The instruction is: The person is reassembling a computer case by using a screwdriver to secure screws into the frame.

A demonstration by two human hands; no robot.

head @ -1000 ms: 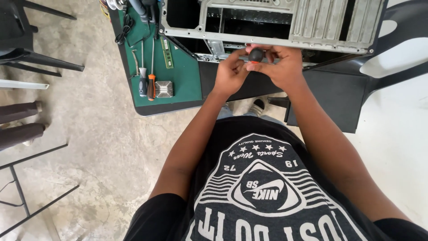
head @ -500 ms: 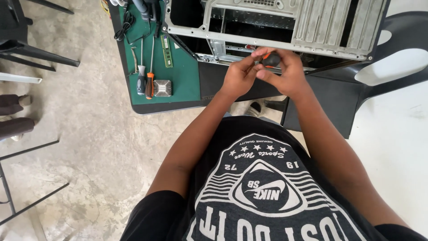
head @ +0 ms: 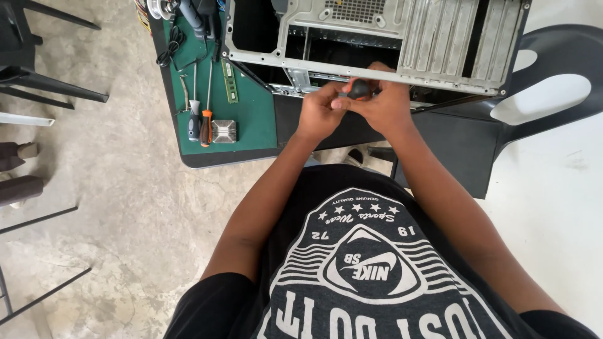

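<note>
Both of my hands meet at the near edge of an open grey metal computer case [head: 440, 37] lying on a black table [head: 452, 144]. My right hand [head: 384, 108] is closed around a screwdriver [head: 360, 89] with a black and orange handle, held against the case's lower rail. My left hand [head: 316, 114] pinches the same handle from the left, fingers curled. The screwdriver's shaft and tip are hidden behind my fingers and the case rail.
A green mat [head: 251, 129] on the table's left part holds two screwdrivers [head: 200, 119], a green memory stick [head: 231, 81], a small metal heatsink [head: 223, 131] and black cables [head: 168, 50]. A black chair [head: 553, 75] stands at the right, chair legs [head: 44, 88] at the left on concrete floor.
My view has shifted closer toward the case. Both hands stayed together on the screwdriver and moved slightly up against the case's edge.
</note>
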